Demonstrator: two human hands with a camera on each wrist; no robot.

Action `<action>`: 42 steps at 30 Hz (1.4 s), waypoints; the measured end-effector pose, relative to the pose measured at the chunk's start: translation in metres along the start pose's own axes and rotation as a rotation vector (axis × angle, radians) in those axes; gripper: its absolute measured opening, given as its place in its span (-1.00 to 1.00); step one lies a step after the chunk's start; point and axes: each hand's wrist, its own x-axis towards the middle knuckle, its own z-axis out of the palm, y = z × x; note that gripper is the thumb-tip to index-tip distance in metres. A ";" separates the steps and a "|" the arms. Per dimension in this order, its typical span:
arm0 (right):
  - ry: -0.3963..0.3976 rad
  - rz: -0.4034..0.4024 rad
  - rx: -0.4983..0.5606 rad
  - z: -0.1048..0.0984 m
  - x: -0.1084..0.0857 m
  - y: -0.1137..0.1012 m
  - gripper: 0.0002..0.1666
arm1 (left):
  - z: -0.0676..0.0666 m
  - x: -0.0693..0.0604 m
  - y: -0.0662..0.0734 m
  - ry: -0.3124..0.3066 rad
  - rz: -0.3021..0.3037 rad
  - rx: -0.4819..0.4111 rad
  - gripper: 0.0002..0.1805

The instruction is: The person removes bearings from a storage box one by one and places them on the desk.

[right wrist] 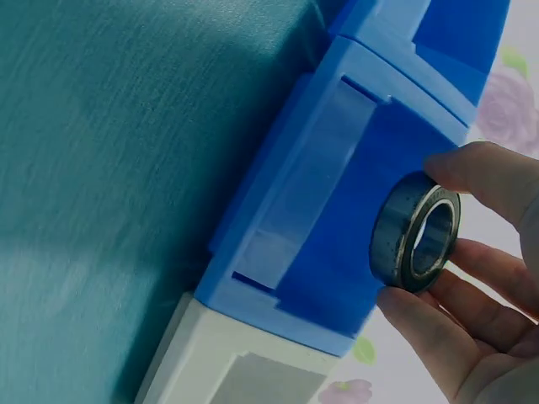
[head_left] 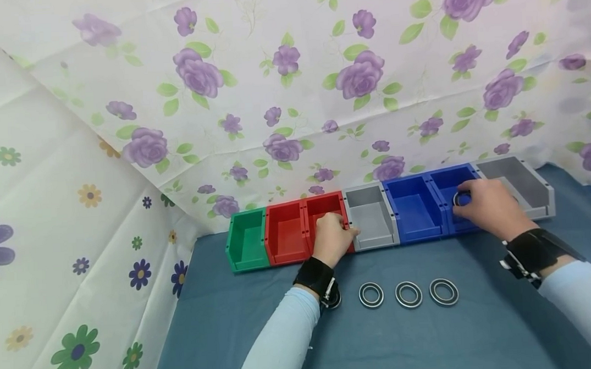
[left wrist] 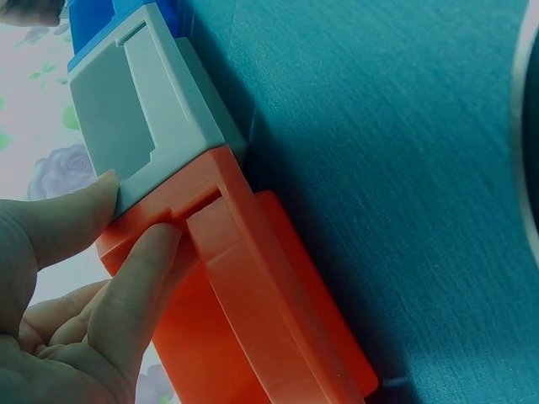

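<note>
My right hand [head_left: 492,206] pinches a ball bearing [right wrist: 392,231] between thumb and fingertips. It holds the bearing on edge over the opening of the right-hand blue bin [right wrist: 316,202]. My left hand [head_left: 331,235] is at the right-hand red bin [left wrist: 278,286], pinching the side walls where it meets the small grey bin [left wrist: 181,109]. In the left wrist view the thumb lies on the grey side and the index finger on the red side. The inside of that red bin is partly hidden by the hand in the head view.
Bearings lie in a row on the blue cloth: one [head_left: 362,296], a second [head_left: 398,295], a third [head_left: 432,293], and another [head_left: 338,300] partly under the left wrist. The bin row also has a green bin [head_left: 247,241] at left and a large grey bin [head_left: 515,177] at right.
</note>
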 end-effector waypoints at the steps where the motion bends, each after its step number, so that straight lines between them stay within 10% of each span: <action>1: 0.017 -0.008 -0.002 -0.001 -0.002 0.000 -0.42 | 0.000 0.000 0.000 0.001 0.001 0.000 -0.74; 27: 0.115 -0.101 -0.027 -0.018 -0.057 -0.021 -0.45 | 0.000 0.001 -0.001 -0.003 -0.011 -0.006 -0.80; 42: -0.134 -0.061 -0.073 -0.007 -0.094 -0.012 -0.37 | -0.001 0.000 0.001 -0.004 -0.005 0.000 -0.78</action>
